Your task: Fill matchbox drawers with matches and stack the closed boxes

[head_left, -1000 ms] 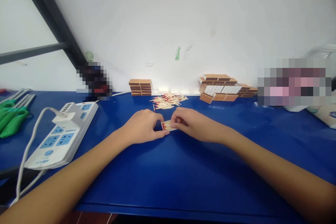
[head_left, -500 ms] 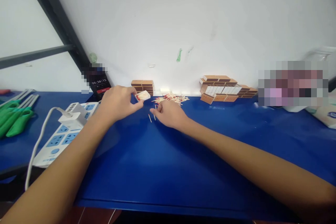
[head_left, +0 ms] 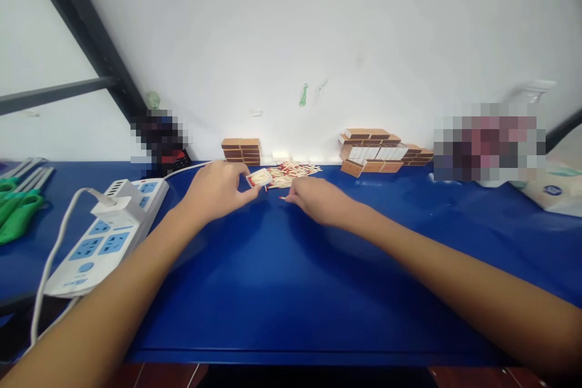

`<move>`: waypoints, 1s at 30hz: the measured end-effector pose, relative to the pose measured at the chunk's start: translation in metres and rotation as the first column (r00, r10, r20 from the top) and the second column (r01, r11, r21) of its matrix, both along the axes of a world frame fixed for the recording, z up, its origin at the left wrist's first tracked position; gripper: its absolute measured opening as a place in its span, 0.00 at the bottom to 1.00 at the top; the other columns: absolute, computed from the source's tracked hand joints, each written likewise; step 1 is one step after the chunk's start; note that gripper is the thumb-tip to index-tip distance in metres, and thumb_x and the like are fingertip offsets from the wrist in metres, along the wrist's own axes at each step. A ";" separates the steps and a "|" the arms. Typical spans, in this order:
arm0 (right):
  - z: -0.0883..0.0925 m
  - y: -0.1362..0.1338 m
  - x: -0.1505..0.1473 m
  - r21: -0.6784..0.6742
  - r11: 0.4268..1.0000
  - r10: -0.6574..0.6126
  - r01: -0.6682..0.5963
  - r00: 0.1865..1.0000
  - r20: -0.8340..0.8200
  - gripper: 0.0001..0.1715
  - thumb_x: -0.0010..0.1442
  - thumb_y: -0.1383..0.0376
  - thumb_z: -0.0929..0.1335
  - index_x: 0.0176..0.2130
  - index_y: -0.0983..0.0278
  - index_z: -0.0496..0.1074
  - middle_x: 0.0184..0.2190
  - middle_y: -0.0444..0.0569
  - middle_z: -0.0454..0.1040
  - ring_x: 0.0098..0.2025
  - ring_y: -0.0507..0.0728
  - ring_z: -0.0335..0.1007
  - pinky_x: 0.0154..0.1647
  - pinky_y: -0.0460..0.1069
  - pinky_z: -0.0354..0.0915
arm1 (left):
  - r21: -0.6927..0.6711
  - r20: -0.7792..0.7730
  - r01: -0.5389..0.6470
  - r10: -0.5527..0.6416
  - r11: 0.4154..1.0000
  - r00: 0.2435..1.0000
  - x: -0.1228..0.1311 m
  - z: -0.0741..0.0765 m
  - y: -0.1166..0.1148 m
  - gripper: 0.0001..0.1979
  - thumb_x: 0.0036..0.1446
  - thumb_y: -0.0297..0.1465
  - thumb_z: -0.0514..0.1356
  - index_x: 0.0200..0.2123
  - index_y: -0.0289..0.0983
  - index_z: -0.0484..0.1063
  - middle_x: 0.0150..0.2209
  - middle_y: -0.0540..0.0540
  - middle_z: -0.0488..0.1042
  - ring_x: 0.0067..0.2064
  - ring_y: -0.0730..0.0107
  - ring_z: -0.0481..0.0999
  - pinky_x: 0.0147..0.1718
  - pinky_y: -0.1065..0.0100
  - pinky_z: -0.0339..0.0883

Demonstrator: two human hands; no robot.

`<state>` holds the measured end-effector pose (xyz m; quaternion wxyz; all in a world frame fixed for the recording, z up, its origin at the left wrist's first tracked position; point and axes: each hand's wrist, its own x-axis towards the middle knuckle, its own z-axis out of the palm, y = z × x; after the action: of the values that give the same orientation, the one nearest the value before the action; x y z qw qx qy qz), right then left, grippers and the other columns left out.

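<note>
My left hand [head_left: 222, 188] is closed with thumb and fingers around a small white matchbox tray [head_left: 260, 177]. Red-tipped matches lie inside it, and the tray is tilted so that they show. To its right, my right hand [head_left: 318, 197] is pinched just above the blue table. A match [head_left: 284, 198] sticks out between its fingertips, red head pointing left; whether more are in the pinch is hidden. Behind both hands lies a loose pile of matches [head_left: 293, 173], partly covered by my right hand.
Stacked matchboxes [head_left: 240, 151] stand by the wall, with a larger matchbox stack [head_left: 373, 151] further right. A white power strip [head_left: 109, 242] with a plug and cable lies left, beyond it green-handled scissors [head_left: 20, 212]. A soft white pack [head_left: 555, 188] is at far right.
Two loose matches in front of the pile are gone from the table, and a match now shows in my right fingertips. My left hand and tray have moved right and slightly nearer.
</note>
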<state>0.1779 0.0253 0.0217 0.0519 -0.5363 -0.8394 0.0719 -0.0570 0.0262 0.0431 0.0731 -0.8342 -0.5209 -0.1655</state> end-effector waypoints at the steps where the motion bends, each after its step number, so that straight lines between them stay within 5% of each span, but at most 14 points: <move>1: 0.002 -0.001 0.012 0.023 1.000 -0.021 0.021 1.000 -0.012 0.12 0.72 0.61 0.66 0.40 0.66 0.74 0.42 0.60 0.80 0.41 0.63 0.76 0.38 0.52 0.63 | -0.028 -0.012 0.040 -0.040 0.999 0.999 0.004 -0.002 -0.002 0.15 0.59 0.44 0.63 0.38 0.38 0.79 0.27 0.47 0.76 0.27 0.66 0.71 0.27 0.66 0.51; 5: 0.006 -0.010 0.045 0.168 0.986 0.052 -0.023 0.983 -0.174 0.07 0.72 0.63 0.66 0.42 0.64 0.71 0.39 0.53 0.77 0.38 0.58 0.72 0.36 0.50 0.60 | -0.182 -0.005 0.196 -0.200 0.964 0.980 0.022 -0.013 -0.013 0.16 0.61 0.44 0.62 0.41 0.38 0.79 0.27 0.49 0.75 0.25 0.68 0.69 0.27 0.67 0.52; 9: 0.001 -0.022 0.045 0.104 0.975 0.211 -0.194 0.959 -0.191 0.08 0.74 0.63 0.64 0.41 0.63 0.69 0.41 0.50 0.75 0.37 0.55 0.69 0.36 0.49 0.59 | -0.300 0.086 0.310 -0.298 0.902 0.951 0.037 -0.022 -0.024 0.15 0.61 0.44 0.64 0.43 0.39 0.79 0.25 0.52 0.74 0.26 0.71 0.70 0.27 0.68 0.54; 14: -0.010 -0.028 0.038 0.009 0.967 0.254 -0.254 0.965 -0.070 0.06 0.73 0.66 0.65 0.43 0.64 0.70 0.43 0.51 0.75 0.38 0.55 0.71 0.35 0.49 0.57 | -0.317 0.117 0.334 -0.313 0.888 0.943 0.042 -0.026 -0.026 0.14 0.61 0.44 0.64 0.39 0.38 0.78 0.24 0.53 0.72 0.26 0.71 0.69 0.27 0.68 0.54; 30: -0.014 -0.027 0.044 0.013 0.953 0.296 -0.303 0.920 -0.256 0.07 0.73 0.65 0.65 0.40 0.63 0.70 0.40 0.47 0.75 0.38 0.54 0.69 0.38 0.49 0.58 | -0.287 0.094 0.361 -0.349 0.887 0.932 0.043 -0.029 -0.027 0.16 0.63 0.46 0.64 0.41 0.39 0.78 0.23 0.53 0.71 0.25 0.72 0.68 0.25 0.69 0.52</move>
<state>0.2224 -0.0015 0.0073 0.1406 -0.3886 -0.8967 0.1587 -0.0137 -0.0005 0.0141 -0.0957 -0.9133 -0.3797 -0.1117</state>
